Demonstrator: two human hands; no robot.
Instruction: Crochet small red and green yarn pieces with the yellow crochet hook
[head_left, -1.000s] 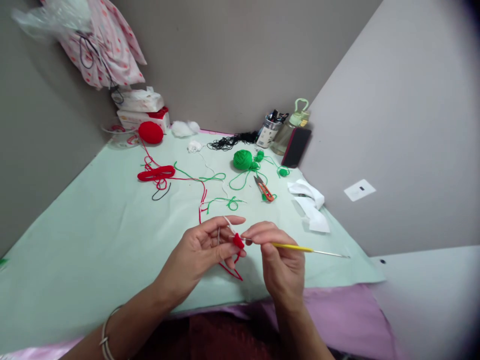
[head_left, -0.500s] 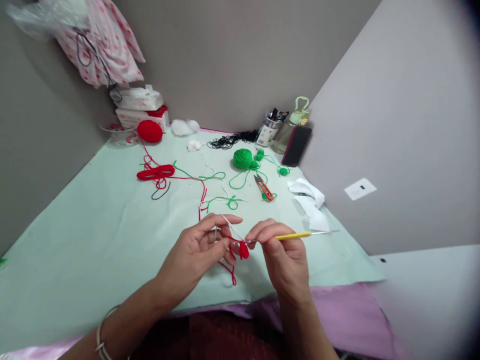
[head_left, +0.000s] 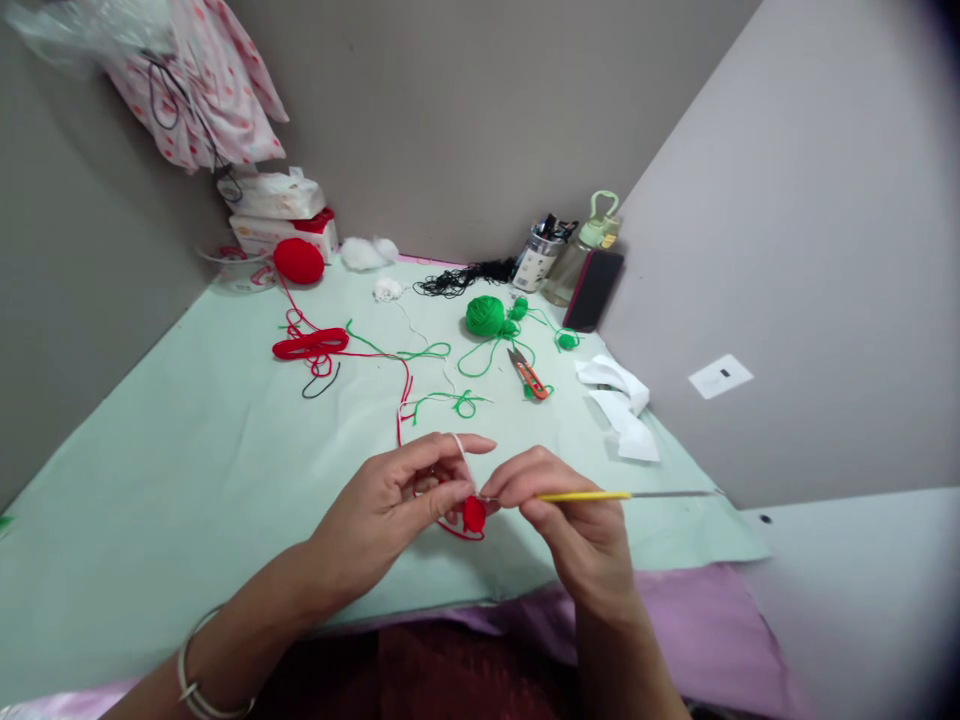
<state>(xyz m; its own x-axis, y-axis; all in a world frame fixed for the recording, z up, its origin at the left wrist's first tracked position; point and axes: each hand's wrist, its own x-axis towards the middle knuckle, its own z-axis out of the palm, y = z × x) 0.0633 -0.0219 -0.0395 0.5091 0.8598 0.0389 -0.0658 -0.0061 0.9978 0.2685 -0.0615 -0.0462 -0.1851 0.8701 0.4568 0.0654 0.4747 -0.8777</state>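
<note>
1. Low centre of the frame, just above the near table edge: a small red crochet piece (head_left: 473,513) sits between the two hands, pinched by the left hand's (head_left: 397,500) thumb and fingertips. Half a second ago it hung lower and a little to the right, near the hook shaft; it is now drawn up tight against the left fingertips.
2. Left forefinger is stretched out to the right with a white strand looped over it; the other fingers curl in under the piece.
3. Right hand (head_left: 570,515) pinches the crochet hook (head_left: 600,495) by its yellow grip between thumb and forefinger, remaining fingers folded. The shaft now lies nearly level and points to the right edge; a second ago it sloped down to the right, then rose. Judgement: the hook tip is back at the piece, so one stitch pass looks closed and another is starting.
4. Red yarn (head_left: 405,400) trails from the piece up across the mint cloth (head_left: 187,480) to a red ball (head_left: 298,260) at upper left.
5. Mid-frame: green yarn ball (head_left: 485,316), orange snips (head_left: 529,376) beside it. Unmoved.
</note>
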